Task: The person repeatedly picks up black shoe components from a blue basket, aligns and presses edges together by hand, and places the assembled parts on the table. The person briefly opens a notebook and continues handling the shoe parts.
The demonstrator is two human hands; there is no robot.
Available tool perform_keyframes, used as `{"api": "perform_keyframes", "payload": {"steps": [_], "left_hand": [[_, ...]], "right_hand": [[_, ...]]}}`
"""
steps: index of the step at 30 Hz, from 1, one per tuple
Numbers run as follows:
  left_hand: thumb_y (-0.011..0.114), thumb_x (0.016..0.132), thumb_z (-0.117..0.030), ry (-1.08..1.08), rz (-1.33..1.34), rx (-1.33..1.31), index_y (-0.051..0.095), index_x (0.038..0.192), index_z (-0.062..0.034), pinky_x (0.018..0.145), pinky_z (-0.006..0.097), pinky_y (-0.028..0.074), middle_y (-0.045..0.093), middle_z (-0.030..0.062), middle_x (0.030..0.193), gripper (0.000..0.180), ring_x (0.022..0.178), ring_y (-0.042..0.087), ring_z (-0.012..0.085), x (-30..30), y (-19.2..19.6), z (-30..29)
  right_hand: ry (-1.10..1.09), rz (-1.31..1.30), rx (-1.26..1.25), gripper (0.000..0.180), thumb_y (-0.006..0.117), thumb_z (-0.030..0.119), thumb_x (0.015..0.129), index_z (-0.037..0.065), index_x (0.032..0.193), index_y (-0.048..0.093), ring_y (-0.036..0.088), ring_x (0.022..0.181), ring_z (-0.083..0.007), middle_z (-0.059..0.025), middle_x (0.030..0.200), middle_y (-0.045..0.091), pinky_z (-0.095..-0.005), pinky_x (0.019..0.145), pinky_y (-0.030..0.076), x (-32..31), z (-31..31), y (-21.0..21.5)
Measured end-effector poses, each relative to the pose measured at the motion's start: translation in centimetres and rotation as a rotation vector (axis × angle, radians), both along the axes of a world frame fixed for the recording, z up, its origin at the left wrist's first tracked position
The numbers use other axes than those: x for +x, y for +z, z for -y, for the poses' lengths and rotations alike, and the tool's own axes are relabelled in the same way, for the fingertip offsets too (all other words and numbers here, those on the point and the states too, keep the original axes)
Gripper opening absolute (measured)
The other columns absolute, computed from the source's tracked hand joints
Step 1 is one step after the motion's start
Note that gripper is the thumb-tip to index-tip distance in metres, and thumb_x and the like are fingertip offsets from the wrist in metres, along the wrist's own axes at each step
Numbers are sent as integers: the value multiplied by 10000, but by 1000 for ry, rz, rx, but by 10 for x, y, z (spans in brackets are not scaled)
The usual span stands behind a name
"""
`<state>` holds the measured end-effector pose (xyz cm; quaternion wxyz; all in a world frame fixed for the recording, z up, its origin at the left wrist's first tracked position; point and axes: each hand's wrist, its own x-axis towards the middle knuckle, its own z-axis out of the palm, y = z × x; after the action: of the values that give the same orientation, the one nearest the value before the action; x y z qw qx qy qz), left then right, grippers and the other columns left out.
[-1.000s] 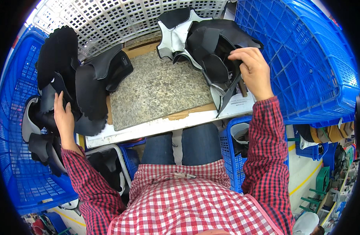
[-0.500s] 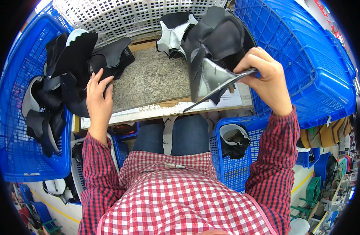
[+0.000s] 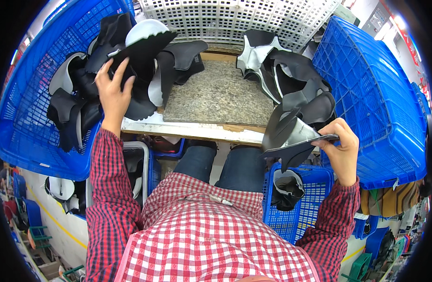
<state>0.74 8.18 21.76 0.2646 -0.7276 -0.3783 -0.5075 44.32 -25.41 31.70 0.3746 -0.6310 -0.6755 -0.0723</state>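
Note:
My right hand (image 3: 339, 144) pinches the edge of a black shoe upper (image 3: 291, 136) with a pale grey lining. The upper hangs tilted over the table's front right edge. Beyond it lies a pile of black uppers (image 3: 300, 70), some showing white lining. On the left, my left hand (image 3: 114, 91) is raised with its fingers spread in front of another heap of black uppers (image 3: 145, 51). Whether its fingertips touch the heap I cannot tell. A scalloped-edged black piece with a white inside sits on top of that heap.
A speckled grey board (image 3: 220, 94) covers the middle of the table. Blue crates stand at the left (image 3: 37, 136) and right (image 3: 366, 103), with a white perforated crate (image 3: 216, 23) behind. Below the table's right end, a blue basket (image 3: 314, 188) holds a black and white piece.
My right hand has drawn the upper nearer to me, away from the right pile. My left hand has moved from the board's left side to the left heap. The view has shifted.

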Motion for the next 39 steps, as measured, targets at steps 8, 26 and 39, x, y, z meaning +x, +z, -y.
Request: {"api": "perform_keyframes", "payload": {"steps": [8, 26, 39], "left_hand": [[667, 991, -299, 235, -284, -823, 383, 1573, -455, 1080, 804, 329, 329, 143, 1675, 666, 1545, 272, 430, 39, 33, -168], [791, 818, -4, -1071, 286, -465, 582, 1296, 10, 944, 439, 535, 628, 204, 1249, 522, 1110, 639, 400, 140, -13, 140], [832, 901, -220, -1281, 446, -1535, 625, 1279, 48, 896, 329, 554, 686, 134, 1110, 507, 1033, 666, 186, 97, -45, 142]], "right_hand": [[131, 91, -12, 312, 853, -76, 613, 51, 864, 720, 620, 768, -183, -37, 826, 614, -300, 655, 486, -28, -48, 23], [327, -26, -178, 276, 888, -20, 684, 59, 889, 721, 612, 799, -143, -18, 859, 610, -290, 676, 487, -67, -84, 36], [303, 429, -323, 324, 860, 320, 741, 172, 984, 703, 630, 940, -236, 8, 912, 623, -381, 761, 535, -138, -58, -2]]}}
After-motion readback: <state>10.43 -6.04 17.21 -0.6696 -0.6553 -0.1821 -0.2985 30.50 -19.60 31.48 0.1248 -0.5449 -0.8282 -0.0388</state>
